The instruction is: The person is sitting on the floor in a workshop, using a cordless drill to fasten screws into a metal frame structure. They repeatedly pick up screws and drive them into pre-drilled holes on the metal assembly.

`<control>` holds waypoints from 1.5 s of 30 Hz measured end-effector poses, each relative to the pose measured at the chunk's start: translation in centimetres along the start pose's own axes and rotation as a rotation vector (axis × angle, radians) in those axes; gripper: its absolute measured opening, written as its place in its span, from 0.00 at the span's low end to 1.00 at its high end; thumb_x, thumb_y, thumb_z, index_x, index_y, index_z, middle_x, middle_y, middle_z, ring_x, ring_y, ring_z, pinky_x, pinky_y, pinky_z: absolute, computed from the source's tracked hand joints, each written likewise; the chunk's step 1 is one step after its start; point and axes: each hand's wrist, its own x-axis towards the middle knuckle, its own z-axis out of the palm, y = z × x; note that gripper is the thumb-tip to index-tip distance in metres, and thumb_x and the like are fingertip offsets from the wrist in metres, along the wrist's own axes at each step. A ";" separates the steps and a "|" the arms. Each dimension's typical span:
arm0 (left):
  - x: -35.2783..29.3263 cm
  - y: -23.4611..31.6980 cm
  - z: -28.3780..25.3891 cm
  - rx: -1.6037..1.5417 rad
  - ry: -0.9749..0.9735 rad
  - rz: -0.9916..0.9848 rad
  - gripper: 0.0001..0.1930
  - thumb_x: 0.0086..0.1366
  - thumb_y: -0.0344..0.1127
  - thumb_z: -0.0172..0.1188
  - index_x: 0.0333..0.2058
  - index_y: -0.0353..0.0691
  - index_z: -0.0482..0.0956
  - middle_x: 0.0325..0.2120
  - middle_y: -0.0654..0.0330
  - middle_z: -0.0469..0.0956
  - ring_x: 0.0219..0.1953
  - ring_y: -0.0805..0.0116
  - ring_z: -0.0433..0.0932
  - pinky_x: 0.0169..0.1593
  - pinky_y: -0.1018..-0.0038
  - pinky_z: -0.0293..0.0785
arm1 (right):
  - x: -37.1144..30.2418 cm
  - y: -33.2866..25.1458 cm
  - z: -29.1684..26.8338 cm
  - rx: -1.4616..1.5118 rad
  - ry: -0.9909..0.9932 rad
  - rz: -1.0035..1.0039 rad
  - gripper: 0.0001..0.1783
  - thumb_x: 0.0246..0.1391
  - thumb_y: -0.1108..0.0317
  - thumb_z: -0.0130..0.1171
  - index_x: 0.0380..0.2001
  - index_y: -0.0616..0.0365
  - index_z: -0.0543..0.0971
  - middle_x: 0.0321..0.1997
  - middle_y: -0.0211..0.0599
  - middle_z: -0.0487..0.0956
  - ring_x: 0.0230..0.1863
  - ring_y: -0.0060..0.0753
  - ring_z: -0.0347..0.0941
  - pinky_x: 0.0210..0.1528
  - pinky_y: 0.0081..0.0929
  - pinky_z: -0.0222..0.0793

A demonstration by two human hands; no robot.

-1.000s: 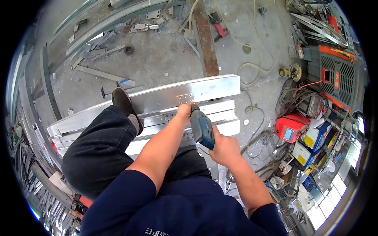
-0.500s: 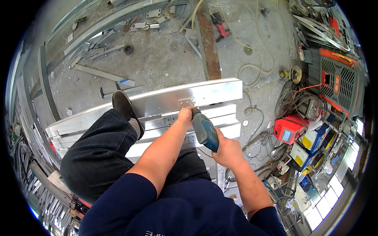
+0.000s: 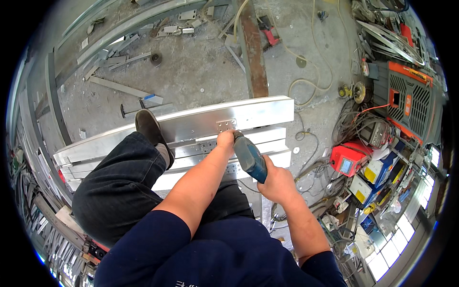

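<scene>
My right hand [image 3: 276, 182] grips a blue power drill [image 3: 249, 158] whose nose points at a small perforated metal bracket [image 3: 225, 125] on a long shiny aluminium beam [image 3: 191, 123]. My left hand [image 3: 225, 140] rests at the drill's tip beside the bracket, fingers curled against the beam. Whether it pinches a screw is hidden. My left foot in a dark shoe [image 3: 149, 130] stands on the beam, the knee bent above it. More aluminium profiles [image 3: 275, 136] lie stacked just under the top beam.
A rusty steel bar [image 3: 253, 52] runs away across the concrete floor. Metal offcuts [image 3: 119, 88] and a hammer [image 3: 131, 110] lie at the left. Orange and red machines [image 3: 406, 103], cables [image 3: 311, 81] and boxes crowd the right. Metal rails [image 3: 52, 100] line the left side.
The drill and both hands stay at the bracket, shifting only slightly. The view has tilted a little.
</scene>
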 end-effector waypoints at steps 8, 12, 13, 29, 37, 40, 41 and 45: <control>0.4 0.0 -0.2 0.048 0.024 -0.024 0.09 0.65 0.33 0.52 0.31 0.35 0.77 0.27 0.54 0.77 0.27 0.58 0.78 0.32 0.60 0.77 | 0.3 -0.6 -0.9 -0.015 -0.063 0.060 0.38 0.41 0.68 0.61 0.59 0.62 0.64 0.26 0.56 0.81 0.31 0.60 0.80 0.38 0.49 0.76; 1.4 -0.2 -0.7 0.078 0.038 -0.011 0.10 0.66 0.35 0.51 0.31 0.34 0.77 0.27 0.53 0.78 0.27 0.57 0.79 0.34 0.58 0.79 | 0.5 -0.6 -0.7 -0.034 -0.065 0.063 0.38 0.41 0.68 0.61 0.59 0.62 0.64 0.28 0.55 0.81 0.32 0.59 0.80 0.38 0.49 0.76; 1.6 -0.3 -1.2 0.189 0.017 0.064 0.12 0.67 0.39 0.53 0.30 0.37 0.77 0.26 0.55 0.77 0.26 0.59 0.77 0.31 0.60 0.76 | 0.6 -0.6 -0.7 -0.044 -0.064 0.061 0.38 0.41 0.67 0.62 0.59 0.63 0.64 0.28 0.55 0.81 0.32 0.59 0.80 0.38 0.48 0.76; -10.8 1.2 3.3 0.464 -0.002 -0.219 0.15 0.55 0.54 0.64 0.31 0.49 0.80 0.26 0.65 0.80 0.23 0.71 0.77 0.26 0.74 0.70 | 1.2 -0.3 -0.7 -0.207 -0.113 0.078 0.42 0.37 0.66 0.66 0.61 0.57 0.65 0.29 0.49 0.82 0.33 0.53 0.81 0.39 0.45 0.77; -10.5 0.7 3.2 0.336 -0.026 -0.173 0.20 0.53 0.50 0.65 0.36 0.39 0.81 0.31 0.58 0.80 0.31 0.67 0.77 0.36 0.71 0.70 | 1.8 -0.8 -1.3 -0.264 -0.151 0.089 0.42 0.37 0.67 0.65 0.60 0.56 0.65 0.29 0.48 0.82 0.33 0.52 0.81 0.38 0.44 0.76; -10.3 1.1 3.2 0.318 0.001 -0.210 0.19 0.53 0.53 0.64 0.34 0.44 0.81 0.30 0.62 0.80 0.30 0.68 0.76 0.34 0.70 0.68 | 2.8 -1.3 -2.0 -0.305 -0.159 0.054 0.39 0.37 0.69 0.64 0.59 0.57 0.66 0.29 0.48 0.82 0.32 0.53 0.81 0.37 0.44 0.76; -10.3 1.2 3.1 0.315 -0.013 -0.237 0.18 0.53 0.54 0.64 0.33 0.46 0.80 0.30 0.63 0.79 0.29 0.69 0.76 0.34 0.70 0.68 | 3.1 -1.5 -2.3 -0.319 -0.166 0.043 0.39 0.37 0.69 0.64 0.58 0.57 0.66 0.29 0.48 0.82 0.32 0.53 0.81 0.37 0.44 0.76; -9.7 1.5 2.4 0.221 -0.057 -0.281 0.18 0.56 0.55 0.61 0.33 0.46 0.79 0.30 0.61 0.80 0.30 0.65 0.79 0.36 0.66 0.75 | 3.9 -2.7 -3.5 -0.383 -0.206 -0.027 0.37 0.37 0.70 0.64 0.56 0.59 0.68 0.28 0.48 0.82 0.31 0.51 0.81 0.36 0.44 0.76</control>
